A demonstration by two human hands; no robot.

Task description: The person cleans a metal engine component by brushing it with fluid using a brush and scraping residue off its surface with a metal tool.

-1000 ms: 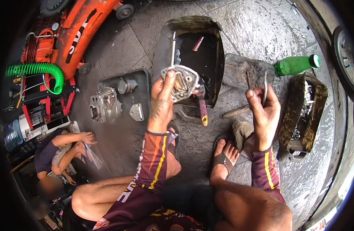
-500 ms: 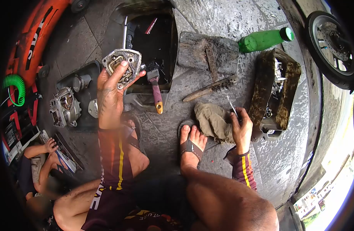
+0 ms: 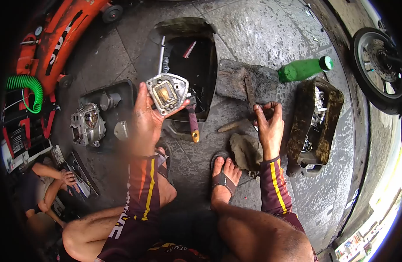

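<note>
My left hand (image 3: pixel 149 115) grips a metal engine cover (image 3: pixel 167 93), its hollow inner side turned up, with thumb and fingers around its edge. A dark-bristled paintbrush (image 3: pixel 193 124) with a purple and yellow handle lies just right of it, on the edge of a black tub (image 3: pixel 212 100). My right hand (image 3: pixel 269 129) is closed, thumb and fingers bent together; a small pale bit of the thin tool shows beside the palm, the rest hidden. Near its fingertips are a rusty strip (image 3: pixel 249 87) on a dirty slab (image 3: pixel 229 78) and a wooden stick (image 3: pixel 231 126). Below lies a grey rag (image 3: pixel 245 152).
A green bottle (image 3: pixel 299 70) lies by the slab. On the right stands a grimy container (image 3: pixel 295 144) of metal parts. An engine casing (image 3: pixel 89 124) sits in a tray (image 3: pixel 130 98) at left, near a red jack (image 3: pixel 72 26). Another person's hand (image 3: pixel 68 178) is at lower left.
The cover has been turned to show its hollow inner side. My right hand has risen from beside the rag toward the rusty strip. The view has shifted slightly.
</note>
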